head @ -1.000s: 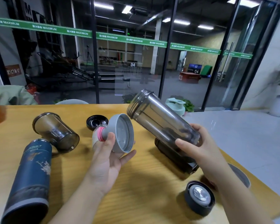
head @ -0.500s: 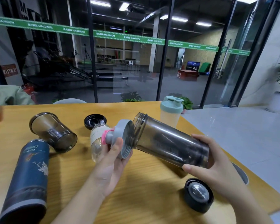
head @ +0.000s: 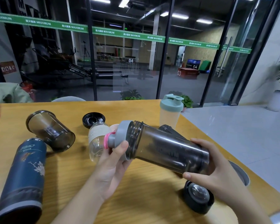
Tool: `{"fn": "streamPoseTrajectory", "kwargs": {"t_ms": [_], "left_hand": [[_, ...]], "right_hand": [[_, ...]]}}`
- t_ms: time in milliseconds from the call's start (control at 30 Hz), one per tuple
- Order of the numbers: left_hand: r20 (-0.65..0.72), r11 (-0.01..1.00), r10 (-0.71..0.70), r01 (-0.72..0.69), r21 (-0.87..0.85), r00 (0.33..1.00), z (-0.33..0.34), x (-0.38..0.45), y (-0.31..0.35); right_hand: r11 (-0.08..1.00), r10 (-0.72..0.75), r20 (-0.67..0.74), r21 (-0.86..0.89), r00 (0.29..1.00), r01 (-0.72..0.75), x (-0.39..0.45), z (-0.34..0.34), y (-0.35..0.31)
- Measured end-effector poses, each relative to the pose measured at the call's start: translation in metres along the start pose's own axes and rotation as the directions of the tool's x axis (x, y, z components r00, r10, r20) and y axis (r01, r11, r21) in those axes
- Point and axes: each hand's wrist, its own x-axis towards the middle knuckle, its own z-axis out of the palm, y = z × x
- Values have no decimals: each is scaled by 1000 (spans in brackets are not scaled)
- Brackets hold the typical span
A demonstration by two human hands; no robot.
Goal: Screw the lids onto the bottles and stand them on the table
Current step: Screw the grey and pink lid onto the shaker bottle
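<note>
Left hand (head: pixel 111 165) grips grey lid (head: pixel 122 136) with pink spout, set over mouth of smoky bottle (head: pixel 166 149). Right hand (head: pixel 217 168) curls round bottle's base. Bottle held nearly flat above wooden table (head: pixel 136 199), mouth pointing left. On table: blue flask (head: pixel 23 177) lying down, dark cup (head: pixel 50 130) on its side, small clear bottle (head: pixel 97 139) just behind lid, black cap (head: pixel 93 119), another black lid (head: pixel 198 198) near right wrist, pale shaker (head: pixel 170 112) upright at far edge.

Above the wooden table (head: pixel 74 178), the left hand (head: pixel 111 165) holds a grey lid (head: pixel 122 135) against the smoky bottle (head: pixel 166 149), gripped by the right hand (head: pixel 217 168).
</note>
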Motion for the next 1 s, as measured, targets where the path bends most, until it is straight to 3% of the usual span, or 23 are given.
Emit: {"fn": "streamPoseTrajectory", "kwargs": {"t_ms": [333,1000], "left_hand": [[-20,998,-5,4,-60,1000,3,-2,2],[-18,999,33,-34,-36,999,4,-4,-1]], "right_hand": [[1000,16,55,-4,998,-16,-1,0,6],[975,-161,3,-152,987,160,0,2,15]]}}
